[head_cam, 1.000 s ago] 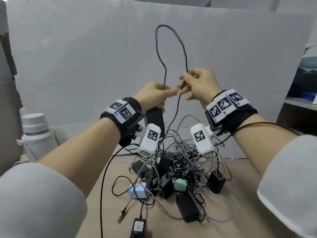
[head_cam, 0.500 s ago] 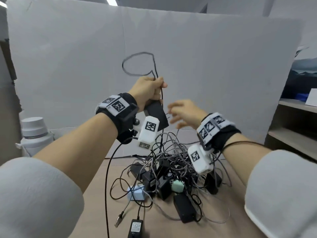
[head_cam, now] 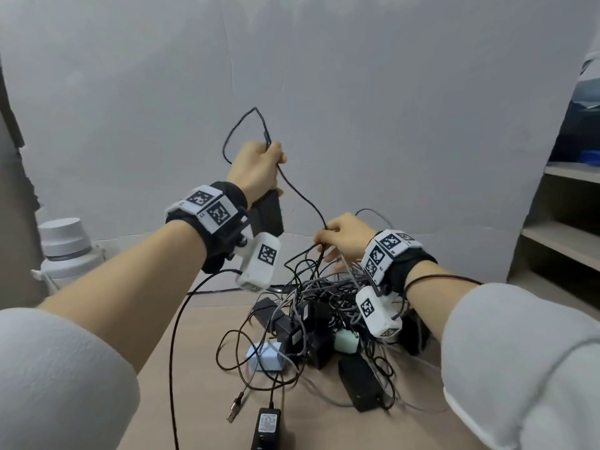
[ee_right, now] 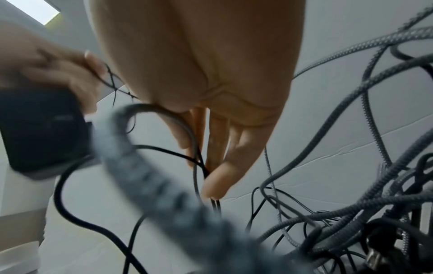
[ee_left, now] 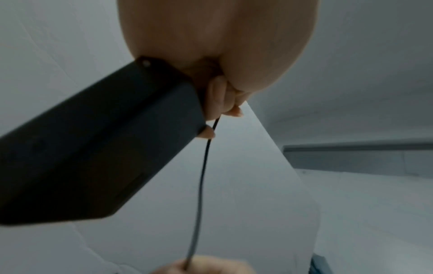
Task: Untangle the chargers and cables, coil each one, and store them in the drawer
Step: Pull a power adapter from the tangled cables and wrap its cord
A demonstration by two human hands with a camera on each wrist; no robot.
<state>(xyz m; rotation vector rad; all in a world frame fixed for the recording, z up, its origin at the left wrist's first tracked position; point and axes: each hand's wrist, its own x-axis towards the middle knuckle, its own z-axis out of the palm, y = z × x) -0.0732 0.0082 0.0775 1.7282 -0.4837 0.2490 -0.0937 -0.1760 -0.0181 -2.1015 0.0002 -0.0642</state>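
My left hand (head_cam: pixel 259 170) is raised above the table and grips a black charger brick (head_cam: pixel 268 214) (ee_left: pixel 93 148) together with a loop of its thin black cable (head_cam: pixel 302 196) (ee_left: pixel 201 185). That cable runs down to my right hand (head_cam: pixel 341 235), which pinches it (ee_right: pixel 211 178) just above the tangled pile (head_cam: pixel 324 319). The pile holds several black adapters, grey braided cables (ee_right: pixel 351 120), a pale blue plug (head_cam: pixel 266 355) and a mint green plug (head_cam: pixel 345 341). No drawer is in view.
A black adapter (head_cam: pixel 268 427) and a USB plug (head_cam: pixel 235 407) lie near the front of the tan table (head_cam: pixel 201 368). A white bottle (head_cam: pixel 65 251) stands at the left. Shelves (head_cam: pixel 565 241) are at the right, a white backdrop (head_cam: pixel 389 108) behind.
The tall cable loop has been gathered into my left hand, now a small loop. My right hand has dropped from beside the left down to the pile and pinched the cable there.
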